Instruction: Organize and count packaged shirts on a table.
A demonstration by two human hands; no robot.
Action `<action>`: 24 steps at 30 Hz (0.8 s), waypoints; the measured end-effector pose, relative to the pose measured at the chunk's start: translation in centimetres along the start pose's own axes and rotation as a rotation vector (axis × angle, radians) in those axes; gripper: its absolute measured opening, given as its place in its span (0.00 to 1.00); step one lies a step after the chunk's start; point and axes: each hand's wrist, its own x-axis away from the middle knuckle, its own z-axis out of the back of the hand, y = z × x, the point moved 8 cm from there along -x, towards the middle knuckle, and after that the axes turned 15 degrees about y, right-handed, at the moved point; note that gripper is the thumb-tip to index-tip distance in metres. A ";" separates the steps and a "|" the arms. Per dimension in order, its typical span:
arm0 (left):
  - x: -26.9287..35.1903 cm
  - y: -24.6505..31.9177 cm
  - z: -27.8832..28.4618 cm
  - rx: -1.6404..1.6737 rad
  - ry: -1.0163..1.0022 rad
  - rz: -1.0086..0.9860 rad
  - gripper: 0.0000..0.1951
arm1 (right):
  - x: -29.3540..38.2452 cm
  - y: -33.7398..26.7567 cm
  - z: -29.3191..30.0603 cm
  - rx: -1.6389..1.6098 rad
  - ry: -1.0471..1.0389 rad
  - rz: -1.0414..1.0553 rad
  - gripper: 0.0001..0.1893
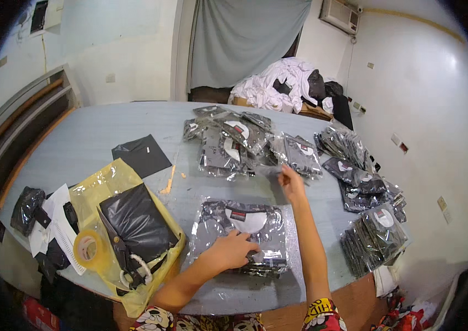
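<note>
Before me lies a stack of folded grey camouflage shirts in clear plastic bags [267, 231], with a white inner neck and a dark neck label. My left hand [234, 250] rests on the top shirt, its fingers spread. My right hand [291, 182] is raised beyond the stack's right corner, fingertips together beside the bagged shirts of the far heap [221, 153]. A blurred piece of plastic reaches from the heap to those fingertips; whether they grip it is unclear. Another bagged shirt [302, 155] lies just past that hand.
Several bagged shirt stacks [376, 240] line the table's right edge. At left, a yellow plastic bag [109, 173] bears a black package [138, 219], scissors [128, 256] and a tape roll [88, 250]. Papers [62, 223] lie beside it; a black pouch [143, 156] sits farther back.
</note>
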 end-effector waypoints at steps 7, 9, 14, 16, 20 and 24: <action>1.1 1.4 -0.2 -0.195 0.118 0.056 0.22 | 20.2 -6.1 -6.1 0.069 0.024 0.509 0.22; 0.9 3.3 -0.6 -0.240 0.106 0.058 0.25 | 25.0 -3.8 -5.7 0.079 -0.045 0.461 0.24; 1.6 4.8 -4.0 -0.441 -0.081 0.034 0.20 | 32.1 1.3 -3.9 0.390 -0.561 0.099 0.24; 1.8 5.6 -4.7 -0.415 0.056 0.073 0.19 | 32.2 -0.5 -2.3 0.782 -0.574 0.203 0.19; 2.5 6.9 -3.3 -0.474 0.225 0.031 0.17 | 31.2 -4.5 -4.4 1.069 -0.608 1.017 0.20; 4.2 7.3 -1.0 -0.460 0.283 -0.144 0.16 | 29.3 -0.7 -2.9 1.163 -0.610 1.045 0.18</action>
